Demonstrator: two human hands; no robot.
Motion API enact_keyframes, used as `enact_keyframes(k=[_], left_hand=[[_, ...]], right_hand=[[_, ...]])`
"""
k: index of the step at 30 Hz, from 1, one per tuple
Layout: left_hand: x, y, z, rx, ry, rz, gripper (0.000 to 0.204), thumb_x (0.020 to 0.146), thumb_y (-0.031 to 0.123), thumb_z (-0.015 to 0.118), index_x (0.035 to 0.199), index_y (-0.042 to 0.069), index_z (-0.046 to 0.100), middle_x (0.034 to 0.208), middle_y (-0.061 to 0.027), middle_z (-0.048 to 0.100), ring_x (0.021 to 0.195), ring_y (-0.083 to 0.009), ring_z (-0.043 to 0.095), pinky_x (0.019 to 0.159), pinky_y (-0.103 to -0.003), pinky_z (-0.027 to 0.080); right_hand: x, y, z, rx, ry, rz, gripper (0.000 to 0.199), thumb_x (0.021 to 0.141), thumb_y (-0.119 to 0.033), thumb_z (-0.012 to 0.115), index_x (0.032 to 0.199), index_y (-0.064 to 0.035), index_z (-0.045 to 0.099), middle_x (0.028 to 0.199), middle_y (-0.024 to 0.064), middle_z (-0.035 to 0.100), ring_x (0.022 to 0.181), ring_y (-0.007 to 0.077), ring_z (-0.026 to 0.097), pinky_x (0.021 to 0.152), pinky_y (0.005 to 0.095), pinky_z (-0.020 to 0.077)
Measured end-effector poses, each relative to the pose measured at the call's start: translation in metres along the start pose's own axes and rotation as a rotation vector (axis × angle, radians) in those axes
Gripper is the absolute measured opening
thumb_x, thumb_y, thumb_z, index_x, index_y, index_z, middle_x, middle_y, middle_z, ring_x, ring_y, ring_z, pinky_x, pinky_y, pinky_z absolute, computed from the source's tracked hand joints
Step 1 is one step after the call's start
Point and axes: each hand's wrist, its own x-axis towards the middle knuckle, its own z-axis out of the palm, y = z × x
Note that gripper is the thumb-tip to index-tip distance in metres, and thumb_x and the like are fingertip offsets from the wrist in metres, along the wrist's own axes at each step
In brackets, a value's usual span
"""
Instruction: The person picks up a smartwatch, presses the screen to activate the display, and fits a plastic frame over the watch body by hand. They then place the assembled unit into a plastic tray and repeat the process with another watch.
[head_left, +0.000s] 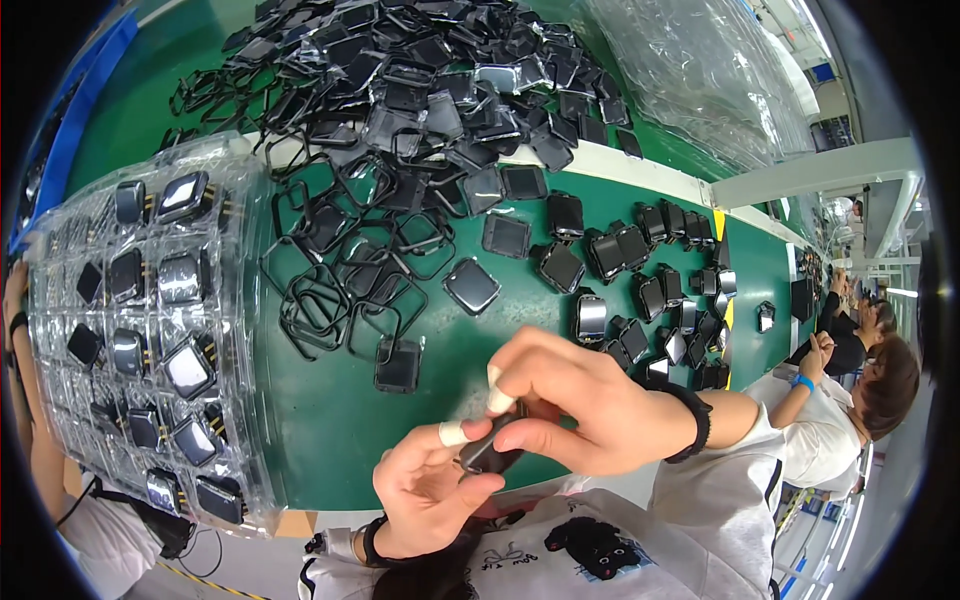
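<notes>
Both my hands meet low in the middle over the green table (pixel 330 420). My left hand (pixel 425 495) cradles a small dark square screen part (pixel 487 452) from below. My right hand (pixel 570 400), with a white finger cot on one fingertip and a black wristband, pinches the same part from above. Just beyond my hands lies a loose dark screen part (pixel 398 365) and a shiny one (pixel 471 286). To the left, empty black square frames (pixel 330 290) are scattered in a loose heap.
A clear plastic tray stack (pixel 150 330) holding several screen parts fills the left. A big pile of black parts (pixel 430 90) covers the far table. More parts (pixel 650 290) lie to the right. Clear bags (pixel 700 70) sit far right. Other people (pixel 850 400) sit along the line.
</notes>
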Motion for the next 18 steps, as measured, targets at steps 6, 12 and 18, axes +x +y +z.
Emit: enact_keyframes(k=[6,12,18], left_hand=[[-0.004,-0.002,-0.011,-0.02,-0.012,-0.07,0.036,0.083,-0.003,0.064,0.114,-0.01,0.05,0.117,-0.024,0.057,0.105,-0.0282,0.06,0.09,-0.036,0.049],[-0.003,-0.003,-0.008,-0.161,0.165,-0.054,0.04,0.084,0.01,0.066,0.116,-0.006,0.049,0.116,-0.0255,0.056,0.103,-0.0381,0.059,0.084,-0.046,0.053],[0.001,0.001,-0.006,-0.123,0.192,-0.077,0.042,0.085,0.013,0.066,0.118,-0.004,0.048,0.115,-0.0257,0.056,0.103,-0.0424,0.058,0.082,-0.051,0.054]], right_hand=[[0.016,-0.003,-0.016,0.053,-0.221,-0.063,0.023,0.081,-0.011,0.069,0.095,-0.0018,0.054,0.095,0.0102,0.051,0.067,0.0161,0.053,0.056,0.0257,0.0446],[0.107,0.03,-0.129,-0.861,0.107,-0.034,0.034,0.084,-0.029,0.063,0.103,-0.002,0.056,0.102,0.0152,0.055,0.095,0.0302,0.055,0.082,0.037,0.0454],[0.159,0.1,-0.191,-1.059,0.358,0.36,0.063,0.079,-0.04,0.068,0.128,-0.0063,0.048,0.124,0.0207,0.049,0.113,0.0348,0.05,0.094,0.0391,0.0418]])
